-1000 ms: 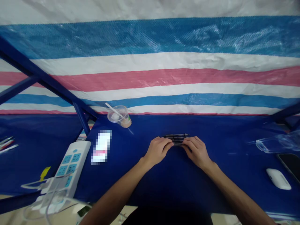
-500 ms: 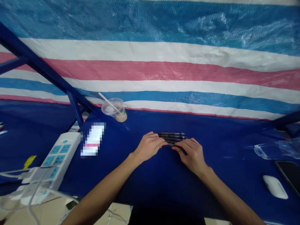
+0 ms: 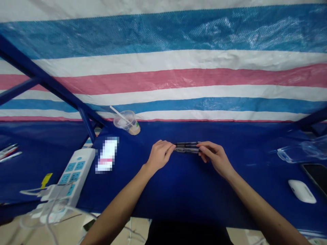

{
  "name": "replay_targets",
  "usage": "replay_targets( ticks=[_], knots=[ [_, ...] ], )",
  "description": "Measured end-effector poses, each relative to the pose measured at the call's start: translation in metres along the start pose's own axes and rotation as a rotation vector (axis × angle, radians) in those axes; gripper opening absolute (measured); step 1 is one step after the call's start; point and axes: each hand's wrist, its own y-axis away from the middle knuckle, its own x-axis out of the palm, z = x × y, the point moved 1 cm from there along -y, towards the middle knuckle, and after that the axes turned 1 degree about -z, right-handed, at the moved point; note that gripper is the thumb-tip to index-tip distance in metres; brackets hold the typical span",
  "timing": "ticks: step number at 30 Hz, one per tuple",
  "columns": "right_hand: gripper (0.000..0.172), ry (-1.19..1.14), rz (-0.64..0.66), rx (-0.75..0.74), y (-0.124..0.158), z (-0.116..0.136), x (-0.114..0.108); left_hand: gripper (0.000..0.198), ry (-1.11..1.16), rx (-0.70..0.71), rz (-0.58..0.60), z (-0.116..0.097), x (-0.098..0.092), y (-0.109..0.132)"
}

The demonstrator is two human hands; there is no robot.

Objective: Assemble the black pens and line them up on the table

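A small bundle of dark pens (image 3: 187,147) lies side by side across the blue table covering, held level between both hands. My left hand (image 3: 160,156) pinches the bundle's left end with its fingertips. My right hand (image 3: 214,157) grips the right end the same way. The middle of the bundle shows between the hands, and the fingers hide its ends.
A plastic cup with a straw (image 3: 127,122) stands at the back, near a blurred white item (image 3: 107,154). A power strip (image 3: 74,173) with cables lies left. A white mouse (image 3: 301,191), a phone (image 3: 316,174) and clear plastic (image 3: 298,153) lie right. A striped tarp hangs behind.
My hands have drawn apart from over the pens to the bundle's two ends, and the bundle looks more tightly aligned. The view has shifted slightly.
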Motion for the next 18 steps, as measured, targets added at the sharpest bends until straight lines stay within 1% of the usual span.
replay_targets(
  ticks=[2, 4, 6, 8, 10, 11, 14, 18],
  knots=[
    [0.036, -0.163, 0.054, 0.098, -0.001, 0.001, -0.001, 0.037, 0.005, -0.009, 0.012, 0.001, 0.001, 0.001],
    [0.047, -0.293, 0.121, 0.184, -0.001, 0.002, -0.004, 0.039, 0.01, -0.008, 0.029, -0.001, 0.003, 0.001],
    [0.057, -0.375, 0.191, 0.237, -0.001, 0.002, -0.007, 0.04, 0.013, -0.002, 0.05, -0.004, 0.004, 0.002],
    [0.063, -0.391, 0.236, 0.253, -0.001, 0.0, -0.011, 0.041, 0.021, 0.01, 0.068, -0.008, 0.005, 0.002],
    [0.064, -0.356, 0.232, 0.233, -0.001, -0.005, -0.012, 0.041, 0.031, 0.026, 0.073, -0.01, 0.005, 0.002],
    [0.063, -0.327, 0.22, 0.211, -0.001, -0.007, -0.012, 0.041, 0.036, 0.033, 0.071, -0.011, 0.005, 0.002],
    [0.05, -0.234, 0.217, 0.105, -0.001, -0.012, -0.01, 0.039, 0.049, 0.038, 0.068, -0.013, 0.003, 0.002],
    [0.047, -0.164, 0.227, 0.021, -0.001, -0.011, -0.006, 0.036, 0.065, 0.04, 0.09, -0.013, 0.005, 0.002]
  ],
)
